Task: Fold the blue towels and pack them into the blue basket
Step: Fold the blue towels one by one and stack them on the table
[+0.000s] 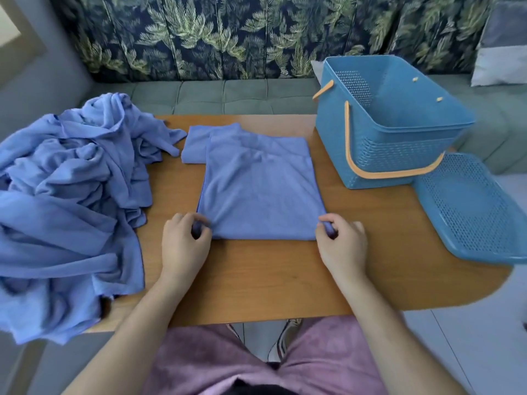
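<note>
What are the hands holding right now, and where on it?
The partly folded towel: left hand pinches its near left corner, right hand its near right corner.

The near corners of a flat blue towel [258, 189] are pinched by the left hand [184, 243] and the right hand [342, 243] on the table [256, 275].

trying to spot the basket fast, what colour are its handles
Orange handles on the blue basket; head view shows it.

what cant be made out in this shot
Head view:
- Pile: towel count; tangled, cut off at left edge.
- Back towel: right part, under front towel.
- Basket: floor, behind its near wall.
- Fingers of both hands: tips, curled into front towel's corners.
</note>
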`<move>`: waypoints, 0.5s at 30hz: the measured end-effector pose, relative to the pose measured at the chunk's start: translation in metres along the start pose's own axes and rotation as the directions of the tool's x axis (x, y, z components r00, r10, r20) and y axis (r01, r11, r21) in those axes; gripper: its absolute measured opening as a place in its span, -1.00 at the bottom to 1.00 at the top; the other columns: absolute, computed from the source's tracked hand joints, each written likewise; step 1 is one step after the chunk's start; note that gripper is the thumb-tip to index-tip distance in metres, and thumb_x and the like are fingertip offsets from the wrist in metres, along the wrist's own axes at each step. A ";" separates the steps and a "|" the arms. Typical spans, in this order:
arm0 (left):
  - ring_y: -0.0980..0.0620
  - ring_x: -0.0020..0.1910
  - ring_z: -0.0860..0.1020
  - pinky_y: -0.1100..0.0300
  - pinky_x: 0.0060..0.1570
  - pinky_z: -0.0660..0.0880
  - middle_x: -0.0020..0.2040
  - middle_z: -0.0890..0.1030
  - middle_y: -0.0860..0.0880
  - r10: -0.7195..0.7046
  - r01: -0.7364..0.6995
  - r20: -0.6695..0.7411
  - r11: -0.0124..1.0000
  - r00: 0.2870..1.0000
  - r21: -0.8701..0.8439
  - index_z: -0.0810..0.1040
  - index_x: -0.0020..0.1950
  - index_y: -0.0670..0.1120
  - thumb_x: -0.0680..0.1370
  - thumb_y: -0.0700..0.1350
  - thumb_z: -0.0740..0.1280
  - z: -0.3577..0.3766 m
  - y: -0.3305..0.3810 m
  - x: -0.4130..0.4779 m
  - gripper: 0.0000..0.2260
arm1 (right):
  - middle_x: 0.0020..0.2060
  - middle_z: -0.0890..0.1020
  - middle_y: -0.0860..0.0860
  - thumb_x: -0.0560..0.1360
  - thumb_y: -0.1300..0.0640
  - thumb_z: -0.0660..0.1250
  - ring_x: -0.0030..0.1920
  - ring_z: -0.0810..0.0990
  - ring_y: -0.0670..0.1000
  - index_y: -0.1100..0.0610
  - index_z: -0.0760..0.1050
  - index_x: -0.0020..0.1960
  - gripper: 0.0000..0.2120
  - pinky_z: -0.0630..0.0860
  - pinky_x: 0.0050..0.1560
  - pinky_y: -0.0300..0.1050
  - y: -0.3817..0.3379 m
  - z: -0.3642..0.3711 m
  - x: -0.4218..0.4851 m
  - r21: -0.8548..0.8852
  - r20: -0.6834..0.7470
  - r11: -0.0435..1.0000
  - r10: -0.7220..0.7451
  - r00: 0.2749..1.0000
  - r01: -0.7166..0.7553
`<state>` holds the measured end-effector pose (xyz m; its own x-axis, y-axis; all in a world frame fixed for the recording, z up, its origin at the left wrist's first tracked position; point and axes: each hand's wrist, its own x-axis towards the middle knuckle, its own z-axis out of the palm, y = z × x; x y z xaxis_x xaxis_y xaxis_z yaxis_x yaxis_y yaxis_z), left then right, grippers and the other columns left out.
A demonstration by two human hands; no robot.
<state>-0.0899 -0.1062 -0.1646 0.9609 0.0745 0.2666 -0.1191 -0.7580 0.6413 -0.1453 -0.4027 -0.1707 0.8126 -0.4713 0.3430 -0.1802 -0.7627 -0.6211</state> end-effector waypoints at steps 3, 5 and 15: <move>-0.09 0.05 0.38 0.08 0.06 0.29 0.03 0.43 -0.01 -0.027 0.028 -0.012 0.993 1.000 0.113 0.61 -0.02 -0.04 0.44 -0.26 0.35 0.000 0.008 -0.004 -0.82 | -0.08 0.56 -0.03 0.42 0.14 0.41 -0.01 0.46 0.15 -0.01 0.68 -0.01 -0.83 0.45 0.04 0.07 -0.005 0.002 -0.002 -0.148 -0.029 0.989 -0.022 0.999 0.017; -0.11 0.17 0.40 0.05 0.10 0.27 0.16 0.44 -0.04 0.063 -0.066 0.020 0.982 0.998 0.179 0.60 0.04 -0.05 0.41 -0.29 0.33 -0.001 0.018 0.001 -0.74 | 0.04 0.54 0.00 0.38 0.17 0.40 0.12 0.46 0.16 0.01 0.66 0.00 -0.78 0.40 0.07 0.08 -0.015 0.003 0.000 -0.206 -0.038 0.971 -0.129 0.991 0.118; -0.04 0.63 0.03 -0.09 0.57 -0.02 0.64 0.13 0.05 0.199 -0.355 0.458 0.891 0.867 0.283 0.20 0.61 0.17 0.54 0.39 -0.09 0.048 0.034 0.031 -0.33 | 0.65 -0.07 -0.02 0.66 -0.27 -0.06 0.64 -0.17 0.03 -0.07 0.00 0.66 -0.38 -0.24 0.61 0.04 -0.043 0.045 0.029 -0.333 0.582 0.877 -0.098 0.807 0.346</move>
<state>-0.0522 -0.1604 -0.1690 0.9232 -0.3831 0.0297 -0.3762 -0.8854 0.2731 -0.0888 -0.3637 -0.1652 0.9962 -0.0485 -0.0725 -0.0616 -0.9796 -0.1910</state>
